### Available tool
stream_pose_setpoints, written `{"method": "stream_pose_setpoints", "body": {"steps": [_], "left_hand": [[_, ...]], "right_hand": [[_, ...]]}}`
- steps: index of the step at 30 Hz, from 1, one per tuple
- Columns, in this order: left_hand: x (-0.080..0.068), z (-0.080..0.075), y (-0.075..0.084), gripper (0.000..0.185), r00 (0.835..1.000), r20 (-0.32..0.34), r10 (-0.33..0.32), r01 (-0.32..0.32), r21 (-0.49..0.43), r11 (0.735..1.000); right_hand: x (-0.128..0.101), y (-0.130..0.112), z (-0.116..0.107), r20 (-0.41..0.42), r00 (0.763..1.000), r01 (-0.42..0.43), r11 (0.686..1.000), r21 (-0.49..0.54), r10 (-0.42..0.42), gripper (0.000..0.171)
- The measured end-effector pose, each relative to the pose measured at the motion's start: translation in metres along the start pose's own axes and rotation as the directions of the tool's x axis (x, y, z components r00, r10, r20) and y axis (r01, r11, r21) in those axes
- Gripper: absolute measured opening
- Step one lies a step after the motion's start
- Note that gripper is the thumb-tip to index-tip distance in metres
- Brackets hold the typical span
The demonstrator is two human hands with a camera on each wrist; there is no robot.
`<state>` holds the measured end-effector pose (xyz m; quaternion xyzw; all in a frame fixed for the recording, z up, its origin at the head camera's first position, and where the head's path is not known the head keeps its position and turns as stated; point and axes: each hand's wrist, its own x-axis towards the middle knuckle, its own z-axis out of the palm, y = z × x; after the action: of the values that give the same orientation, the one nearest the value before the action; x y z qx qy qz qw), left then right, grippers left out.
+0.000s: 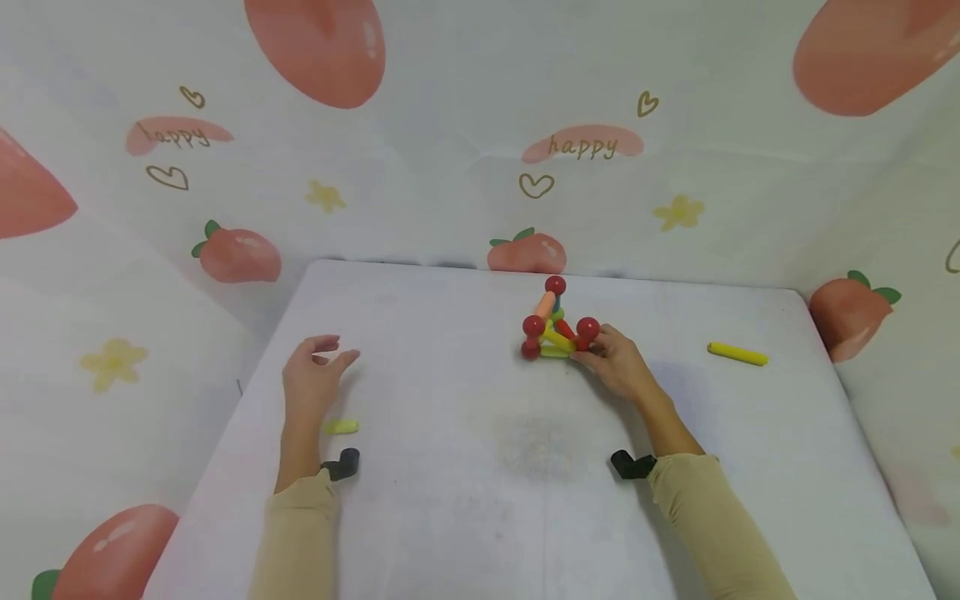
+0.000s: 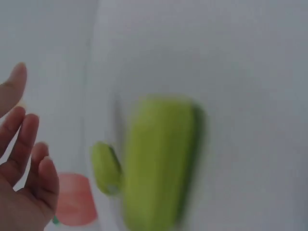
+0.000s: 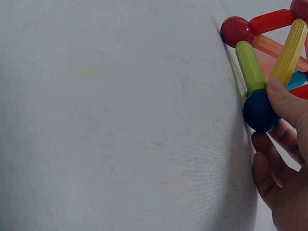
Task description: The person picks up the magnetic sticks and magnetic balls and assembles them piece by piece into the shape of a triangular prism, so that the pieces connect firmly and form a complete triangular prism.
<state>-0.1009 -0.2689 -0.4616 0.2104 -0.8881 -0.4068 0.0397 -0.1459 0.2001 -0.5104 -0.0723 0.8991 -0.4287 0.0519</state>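
Observation:
A ball-and-stick toy construction (image 1: 558,337) stands toward the back of the table, made of red balls and coloured rods. My right hand (image 1: 618,362) grips its right side. In the right wrist view, the thumb and fingers pinch a dark blue ball (image 3: 260,111), from which a green rod (image 3: 250,67) leads to a red ball (image 3: 237,32). Over the left of the table hovers my left hand (image 1: 315,379), fingers loosely bent and holding nothing. A short green rod (image 1: 342,427) lies beside that wrist. The left wrist view has a large blurred green rod (image 2: 159,163) and a smaller green piece (image 2: 106,168).
A yellow rod (image 1: 738,354) lies on the right side of the white table (image 1: 465,500). Behind the table hangs a peach-printed cloth (image 1: 450,167). Black wrist-worn pieces jut from the left cuff (image 1: 345,464) and the right cuff (image 1: 630,465).

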Motion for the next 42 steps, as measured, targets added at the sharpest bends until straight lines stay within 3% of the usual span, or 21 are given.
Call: {"method": "stream_pose_setpoints", "body": {"steps": [8, 13, 17, 22, 26, 28, 32, 37, 42], "left_hand": [[0.006, -0.004, -0.033, 0.056, 0.989, 0.133, -0.07, 0.056, 0.105, 0.993], [0.01, -0.001, -0.038, 0.046, 0.988, 0.137, -0.077, 0.053, 0.168, 0.984], [0.011, 0.0, -0.028, 0.041, 0.987, 0.151, -0.057, 0.03, 0.177, 0.984], [0.009, 0.011, 0.014, 0.033, 0.976, 0.181, 0.118, -0.142, 0.126, 0.982], [-0.002, 0.032, 0.061, 0.027, 0.939, 0.206, 0.276, -0.286, 0.023, 0.958], [-0.012, 0.047, 0.084, 0.026, 0.908, 0.236, 0.345, -0.345, -0.045, 0.938], [-0.03, 0.083, 0.123, 0.025, 0.833, 0.255, 0.491, -0.461, -0.17, 0.871], [-0.047, 0.121, 0.163, 0.025, 0.769, 0.252, 0.587, -0.548, -0.211, 0.809], [-0.054, 0.147, 0.187, 0.026, 0.725, 0.284, 0.627, -0.597, -0.193, 0.779]], "right_hand": [[-0.001, 0.005, -0.002, -0.012, 1.0, 0.017, 1.0, -0.003, -0.017, 0.027], [-0.001, 0.006, -0.003, -0.018, 1.0, 0.017, 1.0, -0.007, -0.017, 0.027], [-0.001, 0.006, -0.003, -0.006, 1.0, 0.01, 1.0, -0.001, -0.01, 0.028], [-0.001, 0.005, -0.004, 0.002, 1.0, -0.009, 1.0, 0.001, 0.009, 0.028], [-0.002, 0.006, -0.004, -0.001, 1.0, 0.0, 1.0, -0.001, 0.0, 0.027], [-0.001, 0.007, -0.003, -0.003, 1.0, 0.008, 1.0, 0.005, -0.008, 0.026], [-0.002, 0.008, 0.0, -0.013, 1.0, 0.022, 0.999, 0.023, -0.021, 0.025], [-0.002, 0.007, 0.002, -0.033, 0.998, 0.059, 0.998, 0.026, -0.058, 0.025], [0.001, 0.007, 0.003, -0.053, 0.995, 0.08, 0.997, 0.021, -0.079, 0.024]]}}
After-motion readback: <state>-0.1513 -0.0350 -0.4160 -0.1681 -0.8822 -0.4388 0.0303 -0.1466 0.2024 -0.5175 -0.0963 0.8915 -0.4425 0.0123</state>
